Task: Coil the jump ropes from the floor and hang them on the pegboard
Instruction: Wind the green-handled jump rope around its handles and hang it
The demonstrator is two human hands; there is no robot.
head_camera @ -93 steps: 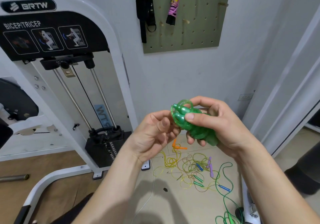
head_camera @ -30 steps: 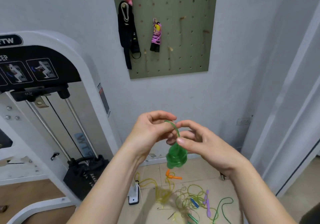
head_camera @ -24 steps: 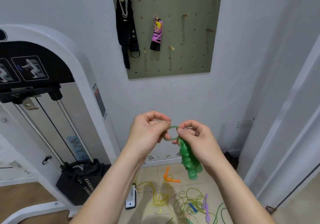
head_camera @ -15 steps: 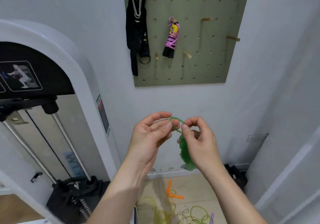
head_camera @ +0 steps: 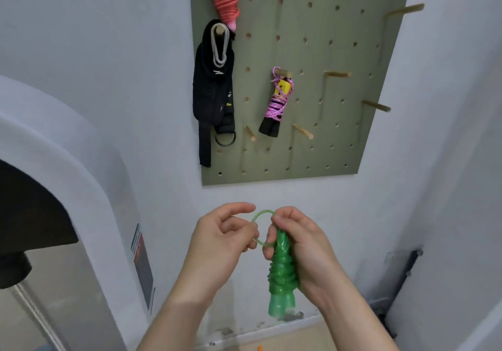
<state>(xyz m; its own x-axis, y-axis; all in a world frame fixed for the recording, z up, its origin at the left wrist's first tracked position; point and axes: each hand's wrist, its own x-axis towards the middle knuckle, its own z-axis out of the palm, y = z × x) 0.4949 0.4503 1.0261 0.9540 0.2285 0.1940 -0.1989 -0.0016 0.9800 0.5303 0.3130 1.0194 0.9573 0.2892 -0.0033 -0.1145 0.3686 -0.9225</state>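
Rope status: coiled green jump rope [head_camera: 281,277] clasped upright in right hand [head_camera: 301,253], top loop [head_camera: 260,214] pinched by left hand [head_camera: 222,239]. Held below pegboard [head_camera: 339,147]; 1 bare peg [head_camera: 336,74] up and right of loop.

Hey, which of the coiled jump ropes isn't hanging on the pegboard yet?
The green rope, held in the air below the pegboard. The purple rope and the red rope both hang on the board.

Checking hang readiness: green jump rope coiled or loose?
Coiled. The green jump rope is wound tight round its handles in the right hand; one small loop stands free on top, held by the left hand.
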